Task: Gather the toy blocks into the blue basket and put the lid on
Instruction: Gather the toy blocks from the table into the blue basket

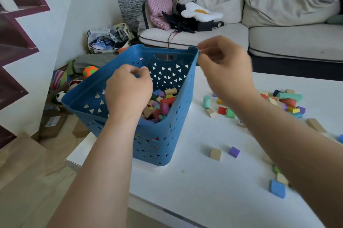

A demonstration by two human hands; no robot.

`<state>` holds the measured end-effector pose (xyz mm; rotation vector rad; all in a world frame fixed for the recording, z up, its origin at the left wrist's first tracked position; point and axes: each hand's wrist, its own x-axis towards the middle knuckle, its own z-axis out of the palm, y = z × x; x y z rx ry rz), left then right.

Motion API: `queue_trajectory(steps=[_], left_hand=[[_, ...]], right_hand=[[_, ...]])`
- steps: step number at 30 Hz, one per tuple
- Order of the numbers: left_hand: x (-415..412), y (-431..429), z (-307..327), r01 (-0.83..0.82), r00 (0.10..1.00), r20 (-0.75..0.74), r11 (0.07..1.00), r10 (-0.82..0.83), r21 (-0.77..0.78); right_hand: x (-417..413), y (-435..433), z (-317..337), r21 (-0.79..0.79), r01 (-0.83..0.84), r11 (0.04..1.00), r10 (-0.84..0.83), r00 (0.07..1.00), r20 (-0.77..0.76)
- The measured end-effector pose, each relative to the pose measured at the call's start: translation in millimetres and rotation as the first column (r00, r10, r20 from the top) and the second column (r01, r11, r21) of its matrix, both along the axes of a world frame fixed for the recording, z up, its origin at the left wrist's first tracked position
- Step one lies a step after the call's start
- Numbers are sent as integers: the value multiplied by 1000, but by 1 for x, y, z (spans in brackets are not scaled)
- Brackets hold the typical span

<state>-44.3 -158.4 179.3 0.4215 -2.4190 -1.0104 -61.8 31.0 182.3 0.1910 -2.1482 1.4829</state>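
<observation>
- Many toy blocks lie in the blue basket, tipped up at the white table's edge. Why tipped?
- The right hand seems to pinch its far corner, maybe to steady it. The left hand hangs inside, fingers curled. I can't tell if it holds anything. Loose blocks wait beside.

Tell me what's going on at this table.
A person is filling the blue basket on the white table. The left hand hovers, fingers curled, over the blocks inside. The blurred right hand is at the basket's far corner rim. Many loose blocks lie on the table to the right.
</observation>
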Motion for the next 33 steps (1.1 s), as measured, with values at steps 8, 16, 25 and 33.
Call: queue_trajectory(steps=[8,16,25,33], left_hand=[[8,75,17,323,824,-463,942,-327,-89],[12,153,-34,642,742,82,670,-665,-373],[9,187,-115,794,426,880,553,-211,-252],[13,207,-142,777,369,926,572,-76,-263]], right_hand=[[50,129,-61,116,192,974,-215,950,228],[68,209,-83,463,46,885,-291,831,474],[82,266,-102,734,-356,579,-478,581,659],[93,300,-107,659,-546,517,-606,311,733]])
